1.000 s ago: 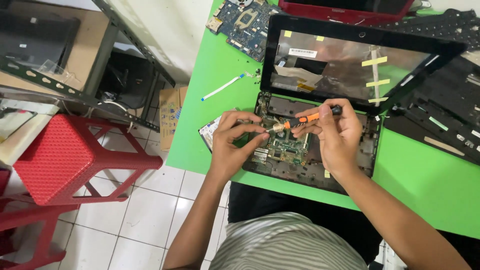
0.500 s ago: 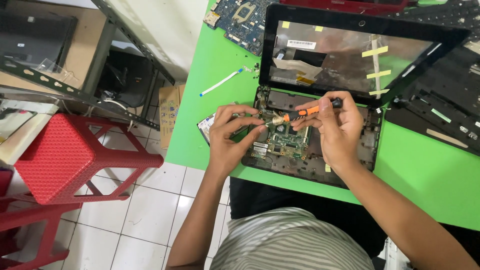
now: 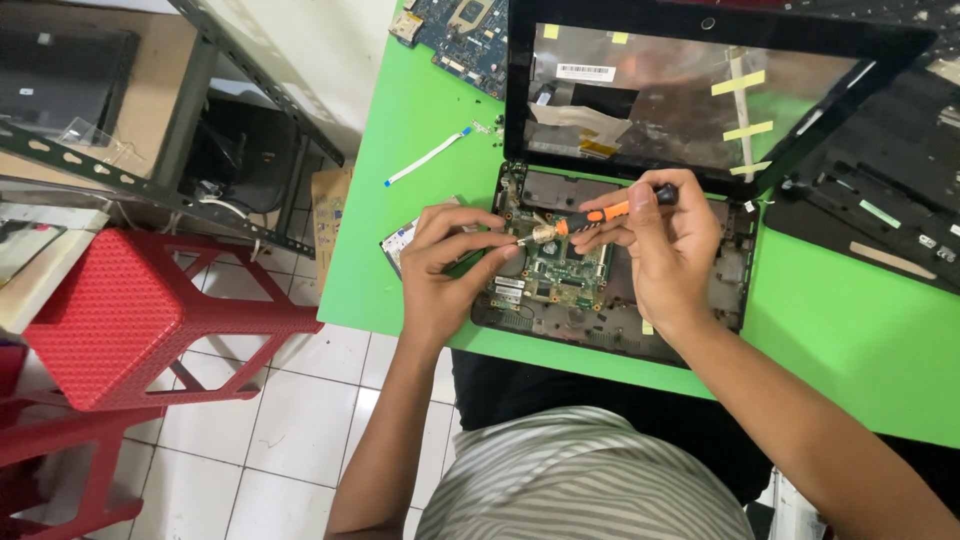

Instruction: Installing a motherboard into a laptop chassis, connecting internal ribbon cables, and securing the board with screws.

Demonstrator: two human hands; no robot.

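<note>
An opened small laptop (image 3: pixel 720 290) lies on the green table (image 3: pixel 420 240), its base stripped so the green circuit board (image 3: pixel 555 275) shows. The screen panel (image 3: pixel 680 90) has yellow tape strips. My right hand (image 3: pixel 665 250) grips an orange and black screwdriver (image 3: pixel 600 213), held nearly flat and pointing left over the board. My left hand (image 3: pixel 450 265) rests at the laptop's left edge, and its fingertips pinch the screwdriver's metal tip.
A blue circuit board (image 3: pixel 460 35) lies at the table's far edge, a white ribbon cable (image 3: pixel 428 156) near it. Black laptop casing parts (image 3: pixel 880 210) fill the right side. A red plastic stool (image 3: pixel 120 320) stands on the tiled floor at left, beside a metal shelf frame (image 3: pixel 150 190).
The view has shifted slightly. My hands stay over the board with the screwdriver, which has tilted a little while the left fingers keep hold of its tip.
</note>
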